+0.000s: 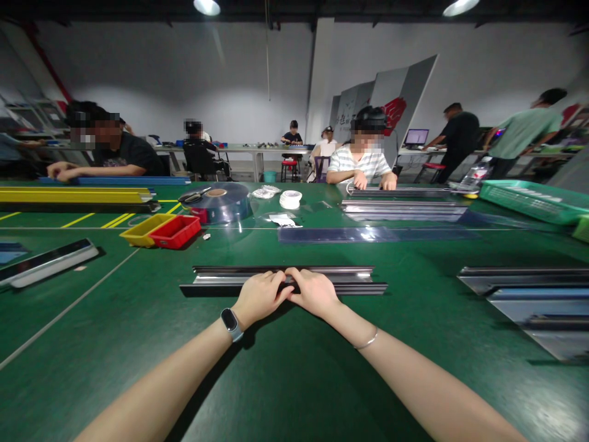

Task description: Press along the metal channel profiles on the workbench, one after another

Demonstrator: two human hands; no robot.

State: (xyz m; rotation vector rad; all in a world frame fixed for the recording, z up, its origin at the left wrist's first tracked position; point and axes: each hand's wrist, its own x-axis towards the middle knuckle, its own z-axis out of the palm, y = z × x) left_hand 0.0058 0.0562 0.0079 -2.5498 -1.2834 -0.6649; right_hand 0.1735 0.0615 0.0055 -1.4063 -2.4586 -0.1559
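A long dark metal channel profile (221,279) lies crosswise on the green table (294,362), with a shiny inner trough and raised edges. My left hand (260,296) grips it near its middle, fingers curled over the far side and thumb at the near edge. Right beside it, my right hand (315,293) is closed on the same profile, the two hands meeting at thumbs and forefingers. Whatever lies under the fingers is hidden. The left wrist wears a smart band (230,322), the right a thin bangle (367,339).
More profiles (543,307) lie at the right. Ahead are a clear strip (377,234), a tape roll (225,202), a yellow bin (150,230) and a red bin (177,232). A green basket (538,199) stands far right. Across the table a co-worker (361,162) handles another profile.
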